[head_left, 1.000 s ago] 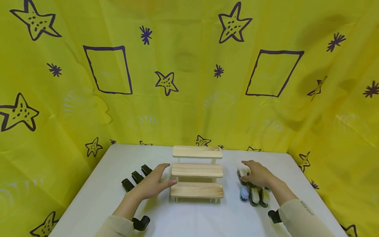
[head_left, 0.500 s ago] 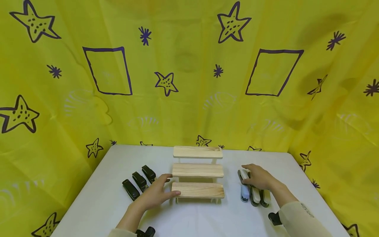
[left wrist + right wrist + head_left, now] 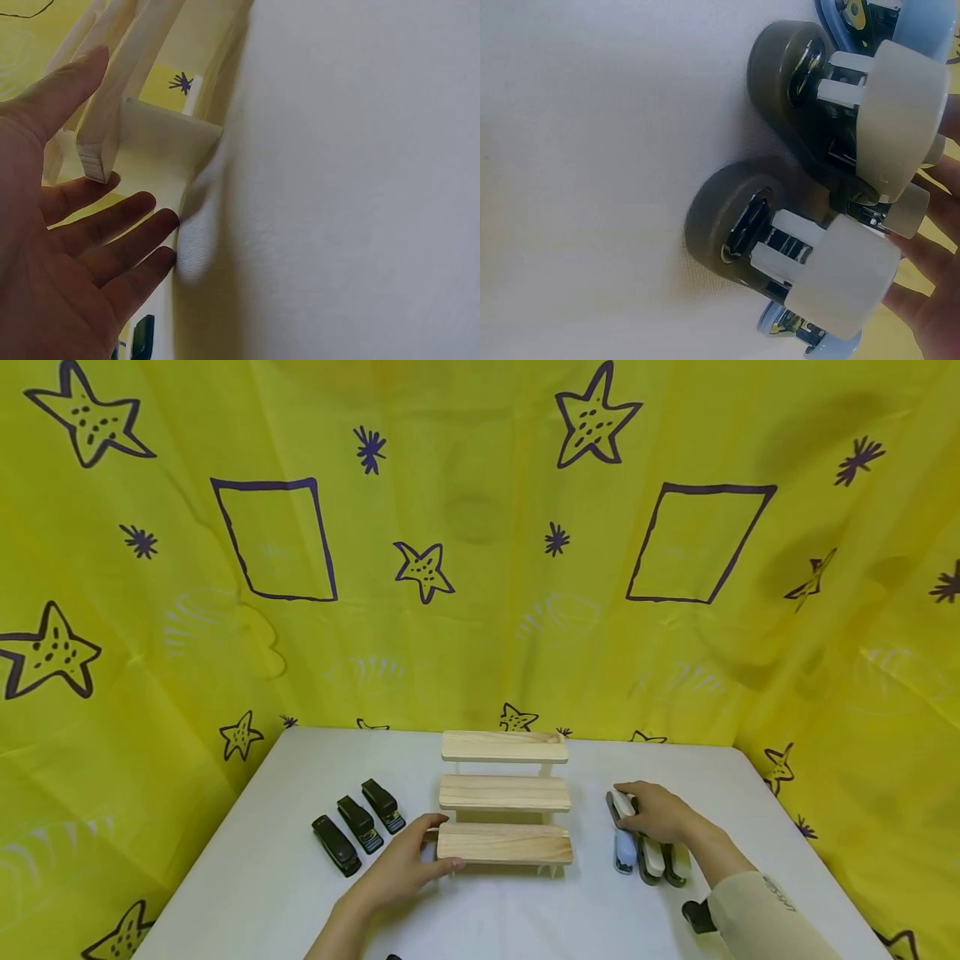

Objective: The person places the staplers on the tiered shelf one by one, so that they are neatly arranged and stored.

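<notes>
My left hand [image 3: 405,864] is at the left end of the lowest board of a three-step wooden stand [image 3: 506,843]. In the left wrist view its thumb overlaps the board and the index fingertip is at the board's end corner, with the other fingers loosely spread. On the right, my right hand [image 3: 656,812] holds a white stapler [image 3: 621,806] with a grey base, index finger at the far end and thumb at the near end. A blue stapler [image 3: 625,850] and white staplers [image 3: 845,277] lie close by; the hand partly hides the group.
Left of the stand, three black staplers [image 3: 360,822] lie in a slanted row on the white table [image 3: 495,918]. Yellow cloth [image 3: 472,635] with drawn stars encloses the back and sides. A black wrist camera [image 3: 699,917] sits below the right sleeve.
My left hand has moved right and nearer to the lowest board, uncovering the black staplers. The right hand has lowered slightly onto the white stapler.
</notes>
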Available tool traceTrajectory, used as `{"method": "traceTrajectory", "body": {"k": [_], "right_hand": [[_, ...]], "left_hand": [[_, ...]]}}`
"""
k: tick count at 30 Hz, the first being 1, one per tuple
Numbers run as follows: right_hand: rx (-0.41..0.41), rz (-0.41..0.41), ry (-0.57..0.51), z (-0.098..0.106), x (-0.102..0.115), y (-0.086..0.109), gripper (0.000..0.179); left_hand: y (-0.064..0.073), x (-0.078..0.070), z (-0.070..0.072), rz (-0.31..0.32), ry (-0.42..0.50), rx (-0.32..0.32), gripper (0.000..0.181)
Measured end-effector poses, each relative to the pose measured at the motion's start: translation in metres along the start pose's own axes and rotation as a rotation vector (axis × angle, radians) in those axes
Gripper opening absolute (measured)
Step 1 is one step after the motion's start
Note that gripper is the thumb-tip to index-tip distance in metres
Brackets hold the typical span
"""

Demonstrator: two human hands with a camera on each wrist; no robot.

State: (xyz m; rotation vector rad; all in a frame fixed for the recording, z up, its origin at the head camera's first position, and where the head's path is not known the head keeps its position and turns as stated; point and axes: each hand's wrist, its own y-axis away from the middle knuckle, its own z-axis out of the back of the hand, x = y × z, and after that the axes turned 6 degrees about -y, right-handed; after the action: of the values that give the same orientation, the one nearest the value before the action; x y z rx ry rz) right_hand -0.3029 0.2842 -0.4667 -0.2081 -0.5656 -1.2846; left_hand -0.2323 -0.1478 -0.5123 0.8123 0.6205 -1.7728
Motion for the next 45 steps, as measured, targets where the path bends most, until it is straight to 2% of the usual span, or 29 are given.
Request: {"method": "traceTrajectory", "body": {"k": [9, 14, 22, 34, 45], "right_hand": [[0.015, -0.013, -0.036, 0.002, -0.002, -0.002, 0.07], [0.033, -0.052, -0.07, 0.003, -0.004, -0.005, 0.072], [0.021, -0.051, -0.031, 0.006, -0.005, -0.009, 0.067], [-0.01, -0.089, -0.059, 0.004, -0.002, -0.01, 0.068], [-0.045, -0.002, -0.053, 0.01, 0.009, -0.009, 0.063]], "left_hand": [[-0.001, 0.005, -0.009, -0.005, 0.101, -0.025, 0.072], [0.0, 0.01, -0.012, 0.008, 0.13, -0.04, 0.07], [-0.002, 0.017, -0.016, 0.008, 0.193, -0.053, 0.068], [0.002, 0.021, -0.022, 0.005, 0.16, -0.093, 0.069], [0.003, 0.022, -0.023, -0.009, 0.144, -0.111, 0.071]]}}
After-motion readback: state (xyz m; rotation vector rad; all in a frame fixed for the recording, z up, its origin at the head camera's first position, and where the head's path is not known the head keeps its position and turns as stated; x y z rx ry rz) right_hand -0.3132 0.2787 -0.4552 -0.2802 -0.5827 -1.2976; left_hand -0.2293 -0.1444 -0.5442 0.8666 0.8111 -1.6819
